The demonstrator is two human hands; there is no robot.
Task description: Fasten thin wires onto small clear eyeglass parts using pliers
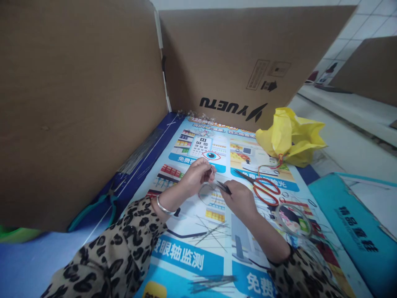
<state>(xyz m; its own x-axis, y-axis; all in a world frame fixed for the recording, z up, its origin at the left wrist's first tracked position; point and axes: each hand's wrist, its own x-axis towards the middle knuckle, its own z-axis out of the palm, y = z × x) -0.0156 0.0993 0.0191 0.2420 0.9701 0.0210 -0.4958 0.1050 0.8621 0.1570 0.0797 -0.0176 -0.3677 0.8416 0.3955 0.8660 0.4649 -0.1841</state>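
Observation:
At the middle of the printed poster (217,256), my left hand (198,176) pinches a thin wire loop (207,194) near its top. My right hand (240,198) is closed around dark pointed pliers or tweezers (223,188), whose tip reaches toward the loop and my left fingertips. Whether the tip touches the wire is too small to tell. Cut wire pieces (212,231) lie crossed below my hands, and a bundle of short wires (212,283) lies nearer to me. Orange-handled scissors (266,190) rest right of my right hand.
Cardboard walls (229,62) stand at the back and left. Teal-handled pliers (107,205) and long wires (141,153) lie at left. Small wire pieces (201,120) sit at the back. At right are a yellow bag (288,136), a tape roll (293,219) and a teal box (347,223).

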